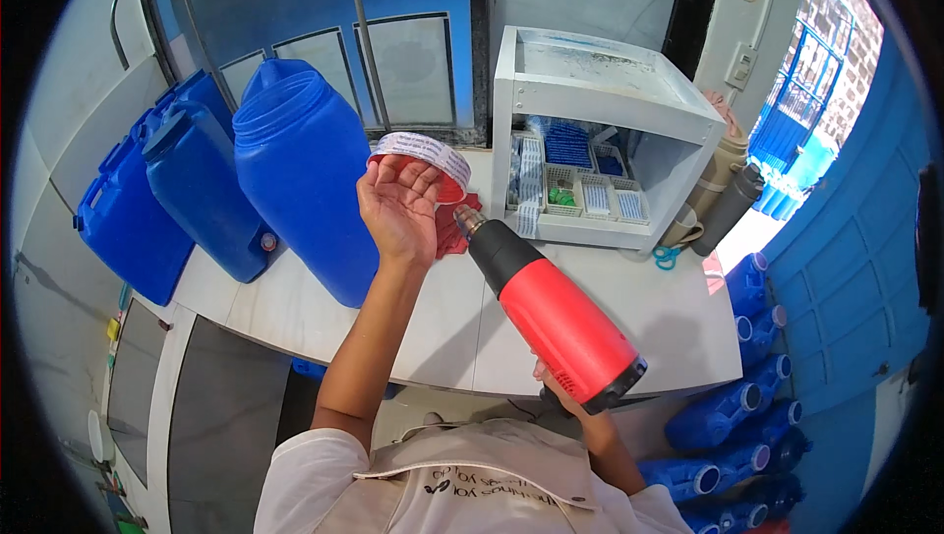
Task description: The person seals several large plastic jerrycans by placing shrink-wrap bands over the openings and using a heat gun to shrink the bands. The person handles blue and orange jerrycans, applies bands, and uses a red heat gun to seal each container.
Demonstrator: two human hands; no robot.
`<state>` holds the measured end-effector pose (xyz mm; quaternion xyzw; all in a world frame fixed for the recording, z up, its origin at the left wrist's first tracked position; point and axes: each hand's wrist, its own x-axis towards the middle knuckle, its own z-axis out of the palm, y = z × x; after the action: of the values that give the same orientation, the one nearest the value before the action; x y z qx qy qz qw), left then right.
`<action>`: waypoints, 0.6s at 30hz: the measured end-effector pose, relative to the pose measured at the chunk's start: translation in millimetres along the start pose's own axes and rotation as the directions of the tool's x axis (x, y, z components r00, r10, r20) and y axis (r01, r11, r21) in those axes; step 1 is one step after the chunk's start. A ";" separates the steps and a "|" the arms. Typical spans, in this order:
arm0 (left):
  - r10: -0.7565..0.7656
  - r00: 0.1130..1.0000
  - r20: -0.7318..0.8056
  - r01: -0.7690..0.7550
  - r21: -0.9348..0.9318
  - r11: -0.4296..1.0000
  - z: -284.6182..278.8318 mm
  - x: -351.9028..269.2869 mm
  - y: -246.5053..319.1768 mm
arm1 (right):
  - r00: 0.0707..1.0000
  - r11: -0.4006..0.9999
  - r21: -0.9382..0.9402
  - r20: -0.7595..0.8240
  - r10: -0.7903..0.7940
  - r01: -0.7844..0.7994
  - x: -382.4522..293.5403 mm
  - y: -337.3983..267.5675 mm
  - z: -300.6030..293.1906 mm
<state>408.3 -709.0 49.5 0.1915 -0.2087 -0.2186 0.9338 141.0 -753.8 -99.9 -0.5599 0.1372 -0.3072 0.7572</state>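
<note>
My left hand [402,202] is raised palm up, its fingers inside a round red lid [451,190]. A white printed band [420,144] runs around the lid's rim. My right hand [562,388], mostly hidden, grips a red and black heat gun [557,313] from below. Its metal nozzle [469,218] points up and left, close to the lid and a little apart from it. A large blue plastic container [310,180] stands open-mouthed just left of my left hand. Behind the nozzle, a red cloth [451,233] lies on the tiled counter [442,327].
More blue containers [199,180] stand at the left. A white shelf unit [601,84] holds small baskets [564,198] of supplies. Beside it are a mug [680,226], blue-handled scissors [666,257] and a dark flask [729,209]. Several blue jugs [712,416] sit on the floor at right.
</note>
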 end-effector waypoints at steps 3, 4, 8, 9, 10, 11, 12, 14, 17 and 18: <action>-0.005 1.000 0.004 0.005 0.015 1.000 4.7 -0.3 -2.5 | 0.980 0.947 -0.256 0.099 -0.173 0.193 5.7 7.1 -3.1; -0.013 1.000 0.004 0.012 0.012 1.000 6.0 0.1 -3.4 | 0.959 0.878 -0.389 0.157 -0.236 0.280 5.9 8.8 -5.5; -0.036 0.999 0.008 0.036 0.015 0.999 6.4 2.7 -6.0 | 0.954 0.812 -0.501 0.138 -0.266 0.299 2.7 2.7 -4.2; -0.023 1.000 0.007 0.023 0.100 0.995 5.0 4.0 -7.1 | 0.963 0.846 -0.461 0.097 -0.250 0.266 -0.2 0.0 -4.5; -0.011 1.000 0.007 0.010 0.185 0.983 3.4 5.7 -9.5 | 0.971 0.878 -0.418 0.056 -0.233 0.235 -1.7 -4.3 -4.0; 0.001 1.000 0.008 -0.003 0.269 0.963 3.7 6.7 -12.0 | 0.980 0.912 -0.362 0.022 -0.199 0.193 -2.8 -12.8 -4.5; 0.032 0.999 0.007 -0.032 0.336 0.941 10.9 4.7 -19.4 | 0.987 0.941 -0.306 -0.015 -0.159 0.147 -2.4 -34.4 1.3; 0.102 0.982 0.159 -0.180 0.626 0.759 -0.8 4.5 -30.7 | 0.991 0.979 -0.174 -0.069 -0.118 0.104 -1.6 -61.3 11.1; 0.150 0.910 0.388 -0.415 0.826 0.381 -10.8 -2.8 -41.2 | 0.984 0.983 -0.090 -0.068 -0.166 0.160 -2.3 -78.7 14.6; 0.149 0.853 0.501 -0.521 0.835 0.177 -12.2 -4.7 -40.9 | 0.989 0.985 -0.096 -0.036 -0.145 0.141 -3.3 -79.4 9.4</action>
<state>396.8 -737.5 19.4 0.6251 -0.4754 0.1399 0.6030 118.9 -759.3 -23.2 -0.5964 0.1270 -0.3659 0.7030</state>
